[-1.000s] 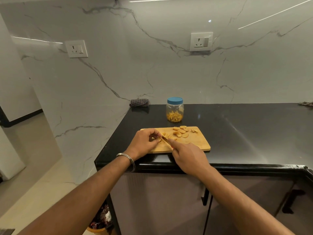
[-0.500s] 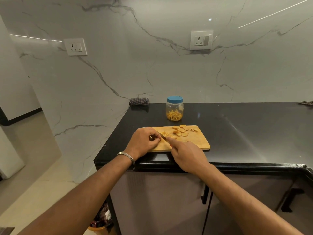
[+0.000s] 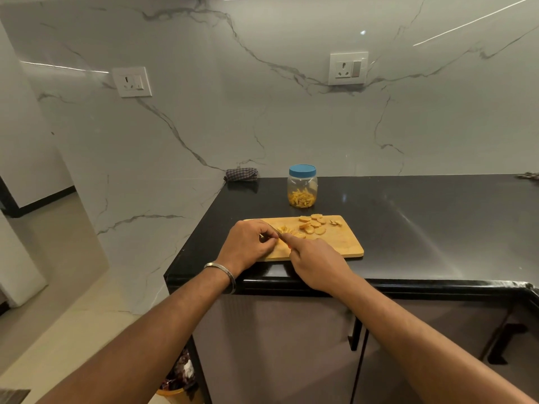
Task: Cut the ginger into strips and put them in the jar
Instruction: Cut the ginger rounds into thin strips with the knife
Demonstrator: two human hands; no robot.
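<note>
Nearest the lower edge of the frame, two bare forearms are seen converging on the centre; a metal bangle [image 3: 223, 271] is worn on the left wrist. The right hand [image 3: 316, 265] is closed round a knife handle, with the blade [image 3: 277, 232] angled up and to the left. The left hand [image 3: 248, 244] is curled over the ginger being cut, fingertips pinning it to the cutting board [image 3: 344, 243].

Against the earlier views, little change is recorded: both hands remain at the left end of the board, and the blade has shifted only slightly within the same spot (consistent with short repeated strokes). Cutting is therefore judged to be ongoing.

Beyond the hands, a few cut strips [image 3: 284, 228] lie just beside the blade, and a cluster of uncut ginger slices [image 3: 313, 224] waits in the board's upper right. Further back, at centre frame, the jar [image 3: 302, 186] stands on the black counter [image 3: 423, 228], apart from the board, blue lid on, with strips already inside. A good part of the task is judged outstanding.
</note>
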